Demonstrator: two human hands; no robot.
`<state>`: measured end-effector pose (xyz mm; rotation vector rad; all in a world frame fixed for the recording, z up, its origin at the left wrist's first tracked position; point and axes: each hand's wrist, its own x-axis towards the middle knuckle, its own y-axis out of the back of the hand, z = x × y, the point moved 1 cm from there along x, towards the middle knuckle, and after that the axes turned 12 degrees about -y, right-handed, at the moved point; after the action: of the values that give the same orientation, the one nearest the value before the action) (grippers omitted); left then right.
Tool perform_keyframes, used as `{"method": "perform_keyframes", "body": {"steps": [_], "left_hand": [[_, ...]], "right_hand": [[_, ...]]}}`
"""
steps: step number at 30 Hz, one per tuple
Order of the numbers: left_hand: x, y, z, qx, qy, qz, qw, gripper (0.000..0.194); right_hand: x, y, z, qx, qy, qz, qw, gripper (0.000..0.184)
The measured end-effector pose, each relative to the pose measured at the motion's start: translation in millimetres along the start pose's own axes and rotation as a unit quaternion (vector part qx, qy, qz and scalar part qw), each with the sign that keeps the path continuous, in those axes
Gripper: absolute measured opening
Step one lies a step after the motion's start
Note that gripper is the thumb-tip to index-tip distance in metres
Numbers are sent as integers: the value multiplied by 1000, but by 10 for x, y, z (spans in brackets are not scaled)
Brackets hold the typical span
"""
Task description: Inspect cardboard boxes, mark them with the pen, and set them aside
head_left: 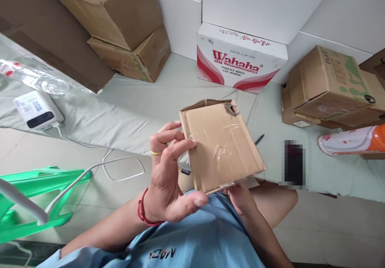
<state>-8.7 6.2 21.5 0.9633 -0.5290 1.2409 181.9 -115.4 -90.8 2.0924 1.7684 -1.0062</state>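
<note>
Broadly, a cloth-covered tabletop (129,103) carries everything else, with a large brown carton (60,35) at its left end and stacked cartons (129,15) just beside that, along the far edge. More cartons (333,87) stand farther right, and a white-and-red carton (240,61) sits at the middle of the far edge. The small cardboard box (222,152) is held up over the near edge, tilted, tape on its face and a torn hole by its far right corner. The left hand (165,176) is loosely spread, index fingertip on the box's left side, thumb stretched out by the near left corner; the right hand (240,200) is mostly hidden under the near side, so I cannot tell how it grips

To handle this well, I'd bear the weight from below, keep the left fingers flat along the sound side and spare the torn corner any pressure

The white-and-red carton reads "Wahaha®", then "PURIFIED WATER FOR DRINKING", with red Chinese characters on top. Smaller still, the labels on a white device (39,109) near the left front edge are illegible
</note>
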Motion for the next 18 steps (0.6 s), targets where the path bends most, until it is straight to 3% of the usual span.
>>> {"method": "perform_keyframes", "body": {"steps": [3,6,9,10,12,14,15,16,18], "left_hand": [[74,16,76,58,7,-41,997,29],[118,35,145,48,4,-97,994,27],[150,55,183,35,3,-117,992,29],[168,61,195,36,1,-122,992,29],[227,78,227,46,-8,-128,991,27],[320,103,273,54,-25,-124,991,24],[372,113,301,53,-37,-123,990,21],[423,116,330,47,-51,-131,989,18],[494,84,382,23,-82,-181,980,13]], "right_hand": [[26,101,-145,-154,-21,-30,987,38],[15,430,-402,-311,-15,-15,950,40],[61,864,-699,-368,22,106,924,38],[101,989,-795,-418,45,177,890,36],[217,1153,-964,-551,64,276,785,42],[362,1203,-1098,-678,37,290,675,54],[432,1196,-1156,-718,19,279,637,57],[495,1177,-1211,-744,5,266,612,57],[595,1121,-1313,-763,-4,248,596,53]]}}
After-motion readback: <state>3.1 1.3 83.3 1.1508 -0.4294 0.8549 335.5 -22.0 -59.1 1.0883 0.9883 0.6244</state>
